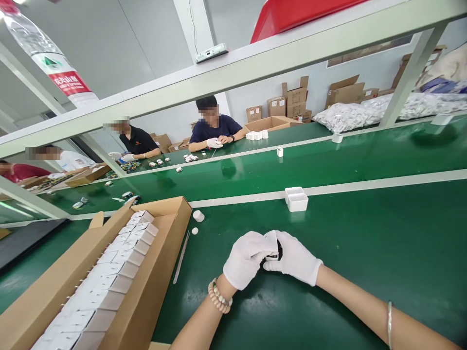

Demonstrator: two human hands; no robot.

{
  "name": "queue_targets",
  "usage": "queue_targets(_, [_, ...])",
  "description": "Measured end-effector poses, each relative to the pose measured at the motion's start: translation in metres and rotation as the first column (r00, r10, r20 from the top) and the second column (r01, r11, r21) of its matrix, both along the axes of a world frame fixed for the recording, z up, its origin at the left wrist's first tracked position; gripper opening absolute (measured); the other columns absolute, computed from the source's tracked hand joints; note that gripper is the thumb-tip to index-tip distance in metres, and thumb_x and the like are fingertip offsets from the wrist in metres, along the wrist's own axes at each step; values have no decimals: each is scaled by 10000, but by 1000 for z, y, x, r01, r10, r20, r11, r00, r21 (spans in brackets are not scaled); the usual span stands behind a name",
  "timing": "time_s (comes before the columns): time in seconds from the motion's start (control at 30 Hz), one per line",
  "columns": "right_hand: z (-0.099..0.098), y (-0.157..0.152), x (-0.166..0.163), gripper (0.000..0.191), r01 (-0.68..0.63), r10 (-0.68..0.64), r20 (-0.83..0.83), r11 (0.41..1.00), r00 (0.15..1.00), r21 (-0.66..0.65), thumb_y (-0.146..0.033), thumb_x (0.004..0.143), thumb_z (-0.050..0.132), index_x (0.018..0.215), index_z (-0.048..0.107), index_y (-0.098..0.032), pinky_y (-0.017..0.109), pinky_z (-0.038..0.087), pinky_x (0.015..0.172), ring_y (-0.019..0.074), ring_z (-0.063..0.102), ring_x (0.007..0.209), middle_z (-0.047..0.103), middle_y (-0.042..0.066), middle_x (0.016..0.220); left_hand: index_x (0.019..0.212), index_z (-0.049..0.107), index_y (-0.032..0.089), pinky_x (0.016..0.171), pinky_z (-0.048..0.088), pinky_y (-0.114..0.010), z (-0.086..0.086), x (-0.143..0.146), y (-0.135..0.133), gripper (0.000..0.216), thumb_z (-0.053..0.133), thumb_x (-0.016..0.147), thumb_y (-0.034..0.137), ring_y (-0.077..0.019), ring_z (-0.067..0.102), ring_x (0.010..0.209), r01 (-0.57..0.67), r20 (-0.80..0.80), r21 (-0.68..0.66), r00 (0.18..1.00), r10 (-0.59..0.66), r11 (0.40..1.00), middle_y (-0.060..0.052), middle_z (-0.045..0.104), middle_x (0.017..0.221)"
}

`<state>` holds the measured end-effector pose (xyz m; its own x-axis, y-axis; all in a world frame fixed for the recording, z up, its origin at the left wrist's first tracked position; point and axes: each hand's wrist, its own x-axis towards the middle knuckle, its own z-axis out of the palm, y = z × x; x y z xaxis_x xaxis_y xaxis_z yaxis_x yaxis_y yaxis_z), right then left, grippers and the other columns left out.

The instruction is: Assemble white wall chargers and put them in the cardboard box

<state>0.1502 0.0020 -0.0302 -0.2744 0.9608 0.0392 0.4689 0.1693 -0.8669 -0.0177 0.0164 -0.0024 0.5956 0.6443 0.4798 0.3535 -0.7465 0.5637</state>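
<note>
Both my hands wear white gloves and meet over the green work surface (pixel 350 243). My left hand (pixel 245 257) is closed, with thumb and fingers pinching the near side of a small white housing with a dark part (pixel 279 249). Around its other side wraps my right hand (pixel 295 260). The fingers cover most of the piece, so its full shape is hidden. Beyond my hands stand two white open-topped boxes (pixel 297 202), one against the other. To the left lie a white cylindrical cap (pixel 198 216), a small white round piece (pixel 195 231) and a thin pale tool (pixel 181 257).
A long cardboard box (pixel 171 233) at the left holds rows of white boxed pieces (pixel 120 272). Ahead runs a green belt (pixel 248 170) with small white parts on it. Co-workers (pixel 215 126) sit across. A shelf rail (pixel 233 73) crosses above, bearing a water bottle (pixel 54 58).
</note>
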Motion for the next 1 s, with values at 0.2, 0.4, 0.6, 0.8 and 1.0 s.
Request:
queue_targets(0.2, [-2,1,2,353,6,-6,21,1000,1000,9,-299,578,793,813,544,-213,300,410,646,195,553,742,574,6,837,802,732,230,724,496,-325,11,5,1,327,451,930,335,-187,607,740,44,-140,-76,989,-55,996,-36,673,769])
queue_targets(0.4, [1,3,2,362,-23,23,7,1000,1000,8,-278,599,781,895,583,-211,301,424,659,203,575,776,610,19,868,938,724,221,732,505,-309,0,15,-2,168,687,787,285,-178,594,781,-154,30,-225,986,165,962,-36,642,791])
queue_targets(0.6, [0,4,2,353,-22,22,7,1000,1000,5,-270,558,804,832,591,-205,291,416,648,201,575,755,617,1,817,733,733,223,860,501,-344,-3,20,2,72,689,790,223,-206,619,940,-45,131,-125,989,61,991,-11,720,810])
queue_targets(0.8, [2,3,3,365,-24,23,11,1000,1000,10,-305,585,786,884,596,-215,316,431,707,210,586,804,628,5,867,692,703,183,768,514,-301,5,16,8,152,649,827,227,-179,670,807,90,108,101,989,-101,991,-16,730,800])
queue_targets(1.0, [3,1,5,433,-7,7,23,1000,1000,-6,-320,561,792,948,614,-244,337,447,743,221,588,855,625,19,948,794,710,224,797,502,-302,0,12,6,65,658,824,198,-160,663,865,53,11,104,998,-55,993,25,725,845])
